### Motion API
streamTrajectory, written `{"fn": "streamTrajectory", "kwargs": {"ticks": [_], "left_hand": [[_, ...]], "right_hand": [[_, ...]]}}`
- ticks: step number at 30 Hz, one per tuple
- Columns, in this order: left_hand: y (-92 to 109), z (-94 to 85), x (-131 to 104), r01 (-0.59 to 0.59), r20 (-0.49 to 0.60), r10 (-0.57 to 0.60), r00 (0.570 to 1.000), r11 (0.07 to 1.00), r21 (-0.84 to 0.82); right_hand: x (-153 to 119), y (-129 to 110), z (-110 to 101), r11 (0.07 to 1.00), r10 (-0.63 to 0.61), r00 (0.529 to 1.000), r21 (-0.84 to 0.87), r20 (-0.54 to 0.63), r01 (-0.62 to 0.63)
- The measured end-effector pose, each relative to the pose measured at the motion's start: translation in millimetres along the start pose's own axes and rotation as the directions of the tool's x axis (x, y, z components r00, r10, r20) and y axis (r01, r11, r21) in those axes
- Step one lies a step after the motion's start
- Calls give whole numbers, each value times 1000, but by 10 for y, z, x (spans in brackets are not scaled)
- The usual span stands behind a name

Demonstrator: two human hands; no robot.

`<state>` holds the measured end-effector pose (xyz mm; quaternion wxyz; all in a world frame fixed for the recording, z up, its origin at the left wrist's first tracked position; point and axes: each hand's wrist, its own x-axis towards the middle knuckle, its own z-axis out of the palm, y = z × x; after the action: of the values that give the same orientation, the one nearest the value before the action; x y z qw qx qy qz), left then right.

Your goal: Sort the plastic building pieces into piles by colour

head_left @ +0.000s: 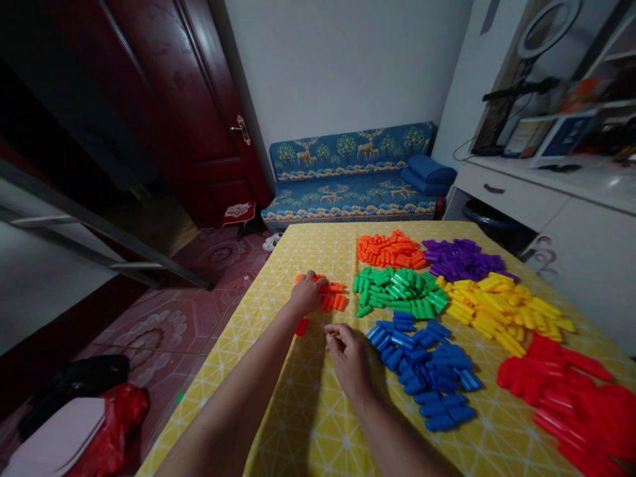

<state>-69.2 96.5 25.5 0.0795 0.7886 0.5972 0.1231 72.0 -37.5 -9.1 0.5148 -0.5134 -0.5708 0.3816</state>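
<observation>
On the left part of the table, my left hand [309,293] reaches over a small group of orange plastic pieces [334,303]. Its fingers are bent down onto an orange piece, and the fingertips are partly hidden. A separate red-orange piece [301,327] lies under the left wrist, nearer to me. My right hand [346,354] is closer to me, left of a pile of blue plastic pieces [432,358]. Its fingers are curled with thumb and forefinger together; whatever they may hold is too small to make out.
Piles of orange [390,250], green [400,291], purple [462,260], yellow [501,308] and red [571,391] pieces cover the table's right side. A yellow patterned cloth [293,397] covers the table. Beyond stand a blue sofa [348,189] and a white cabinet [517,205].
</observation>
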Motion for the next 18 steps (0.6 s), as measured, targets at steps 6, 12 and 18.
{"fn": "streamTrajectory", "kwargs": {"ticks": [6,12,18], "left_hand": [[-9,-45,23,53,-88,-70,994,982,-181],[304,32,-353,17,-159,-447,880,365,-931],[838,401,-726,-129,215,-456,864,-613,-780]], "right_hand": [[1,5,-4,1000,4,1000,18,18,-4],[8,7,0,991,67,997,117,-38,-62],[-4,25,-22,956,56,980,294,-193,3]]}}
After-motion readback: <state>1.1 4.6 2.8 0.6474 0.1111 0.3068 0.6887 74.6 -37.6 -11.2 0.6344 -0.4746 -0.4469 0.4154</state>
